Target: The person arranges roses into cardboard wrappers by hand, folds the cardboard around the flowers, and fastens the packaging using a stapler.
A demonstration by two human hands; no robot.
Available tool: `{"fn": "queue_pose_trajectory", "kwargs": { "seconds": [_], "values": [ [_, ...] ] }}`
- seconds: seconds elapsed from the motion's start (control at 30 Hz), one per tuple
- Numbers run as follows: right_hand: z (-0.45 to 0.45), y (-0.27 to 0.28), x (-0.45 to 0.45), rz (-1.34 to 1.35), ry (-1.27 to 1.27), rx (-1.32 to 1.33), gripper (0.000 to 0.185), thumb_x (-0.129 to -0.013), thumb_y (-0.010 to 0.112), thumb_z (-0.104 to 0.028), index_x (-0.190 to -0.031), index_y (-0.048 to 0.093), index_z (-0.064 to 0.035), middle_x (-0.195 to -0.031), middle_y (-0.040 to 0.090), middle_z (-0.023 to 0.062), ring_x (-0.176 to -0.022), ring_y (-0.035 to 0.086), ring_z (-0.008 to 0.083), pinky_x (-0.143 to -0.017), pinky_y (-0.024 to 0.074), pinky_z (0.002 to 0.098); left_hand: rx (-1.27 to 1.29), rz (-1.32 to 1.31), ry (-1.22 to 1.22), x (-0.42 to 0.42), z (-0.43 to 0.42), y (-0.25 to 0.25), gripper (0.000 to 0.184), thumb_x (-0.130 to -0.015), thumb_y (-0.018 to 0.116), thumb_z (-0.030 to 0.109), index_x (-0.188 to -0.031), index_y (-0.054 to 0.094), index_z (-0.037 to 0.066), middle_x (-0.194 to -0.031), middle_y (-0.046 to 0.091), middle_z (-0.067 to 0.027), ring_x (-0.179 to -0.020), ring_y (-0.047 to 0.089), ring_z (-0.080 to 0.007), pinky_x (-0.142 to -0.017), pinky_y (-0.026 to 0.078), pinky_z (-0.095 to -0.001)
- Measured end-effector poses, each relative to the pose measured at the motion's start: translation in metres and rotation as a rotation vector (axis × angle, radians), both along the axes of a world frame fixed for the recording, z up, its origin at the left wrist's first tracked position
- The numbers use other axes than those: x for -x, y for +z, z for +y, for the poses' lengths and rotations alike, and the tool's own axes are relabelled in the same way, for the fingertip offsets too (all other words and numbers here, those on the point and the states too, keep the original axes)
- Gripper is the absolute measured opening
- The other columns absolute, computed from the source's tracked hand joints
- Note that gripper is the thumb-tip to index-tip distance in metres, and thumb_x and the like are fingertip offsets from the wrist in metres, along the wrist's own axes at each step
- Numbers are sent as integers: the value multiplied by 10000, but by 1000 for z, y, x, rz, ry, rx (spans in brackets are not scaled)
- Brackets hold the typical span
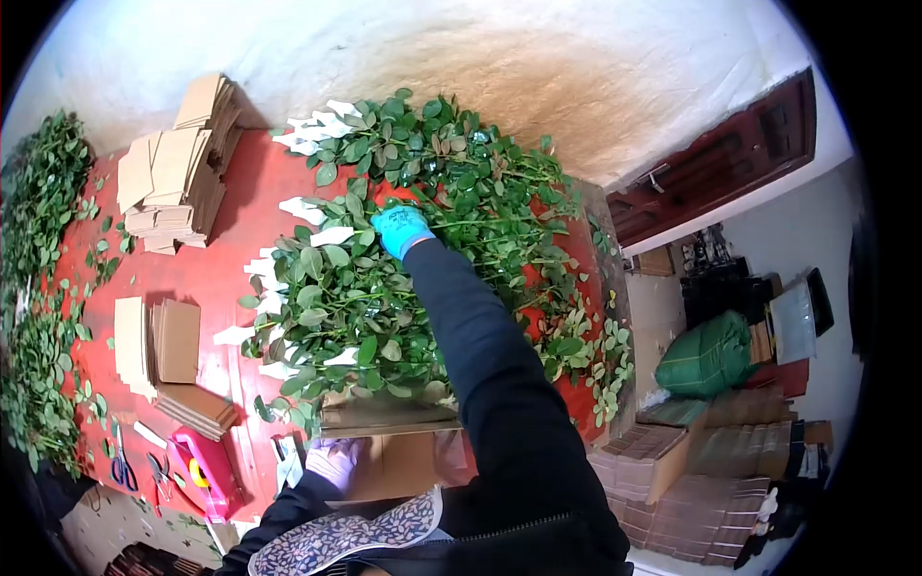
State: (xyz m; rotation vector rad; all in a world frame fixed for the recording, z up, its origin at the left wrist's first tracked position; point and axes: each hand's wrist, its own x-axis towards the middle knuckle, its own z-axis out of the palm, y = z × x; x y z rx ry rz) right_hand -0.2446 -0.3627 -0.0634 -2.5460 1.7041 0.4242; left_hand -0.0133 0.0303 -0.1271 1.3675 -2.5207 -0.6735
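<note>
My right hand (401, 230), in a blue glove, reaches across the table into a pile of leafy rose stems (327, 288). Its fingers are closed around a leafy stem, partly hidden by foliage. White sleeves (300, 209) cover the heads at the stems' left ends. Close to my body, my left hand (333, 463) wears a pale lavender glove. It is closed at the left edge of a piece of brown cardboard (399, 459), with some fingers hard to make out. More leafy stems lie along the back, by the wall.
Stacked cardboard pieces (178, 187) and a smaller stack (176, 341) stand on the red table (252, 182). Scissors (122, 466), pliers (163, 472) and a pink tape dispenser (206, 470) lie front left. Leaves (43, 288) heap far left; bundled cardboard (706, 514) and a green sack (706, 355) sit right.
</note>
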Motion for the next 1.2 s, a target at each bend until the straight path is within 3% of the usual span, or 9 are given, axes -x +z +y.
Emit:
{"fn": "queue_pose_trajectory", "kwargs": {
  "seconds": [0.17, 0.2, 0.27, 0.33, 0.5, 0.53, 0.73, 1.0, 1.2],
  "values": [
    [-2, 57, 33, -56, 119, 540, 99, -716, 598, -97, -765, 677, -132, -777, 675, 121, -751, 661, 327, -644, 525, 425, -250, 199, 187, 4, -3, 7, 233, -906, 534, 188, -1091, 646, 99, -1081, 636, -146, -1020, 588, -373, -886, 451, -494],
    [15, 121, 29, -158, 84, 504, 120, -655, 636, -78, -765, 667, -116, -801, 664, 123, -772, 653, 331, -632, 522, 399, -491, 60, 91, 3, -17, 37, 329, -989, 330, 278, -1204, 531, 130, -1171, 623, -72, -1114, 572, -243, -943, 430, -412],
    [20, 175, 41, -315, 205, 963, 144, -722, 678, -91, -865, 696, -83, -774, 688, 93, -713, 671, 248, -672, 541, 377, -43, 151, 112, 4, -5, 13, 234, -885, 540, 161, -1087, 624, 78, -1013, 627, -164, -978, 596, -368, -846, 467, -474],
    [6, 170, 41, -1241, 113, 727, 188, -749, 673, -111, -934, 673, -77, -829, 670, 99, -727, 653, 267, -674, 533, 390, -161, -274, -82, -3, -1, 4, 323, -990, 323, 241, -1234, 489, 109, -1216, 579, -104, -1152, 556, -241, -968, 441, -374],
    [-28, 121, -21, -276, 174, 439, 201, -816, 593, -96, -1009, 648, -83, -1006, 661, 183, -850, 654, 357, -756, 543, 431, 105, -422, -119, -2, 10, -37, 364, -963, 354, 266, -1264, 475, 102, -1270, 558, -142, -1187, 545, -248, -944, 467, -410],
    [-44, 80, -31, -194, 125, 311, 187, -784, 607, -96, -965, 657, -94, -973, 660, 193, -835, 651, 380, -744, 538, 446, -234, -167, -1, 2, -3, 0, 369, -958, 355, 267, -1267, 486, 115, -1271, 567, -147, -1183, 550, -258, -929, 466, -422],
    [-61, -40, -24, -157, 55, 73, 212, -815, 558, -137, -1001, 650, -93, -952, 678, 196, -886, 661, 386, -787, 529, 479, -73, 128, 172, 3, 3, -30, 297, -910, 501, 268, -1159, 617, 153, -1157, 645, -104, -1096, 599, -282, -868, 456, -460],
    [-45, 88, 12, -147, 194, 245, 261, -732, 732, -193, -956, 628, -107, -862, 651, 149, -815, 624, 375, -734, 502, 468, -231, -10, 9, 2, -1, -4, 355, -888, 424, 204, -1219, 513, 112, -1223, 568, -123, -1131, 545, -297, -900, 436, -466],
    [-37, 46, 20, -236, -36, 38, 528, -767, 750, -301, -1212, 558, -93, -1080, 657, 186, -990, 624, 386, -833, 504, 455, -166, -28, 13, 0, 2, -23, 337, -876, 442, 197, -1188, 534, 107, -1198, 577, -126, -1117, 550, -302, -913, 434, -466]
  ]
}}
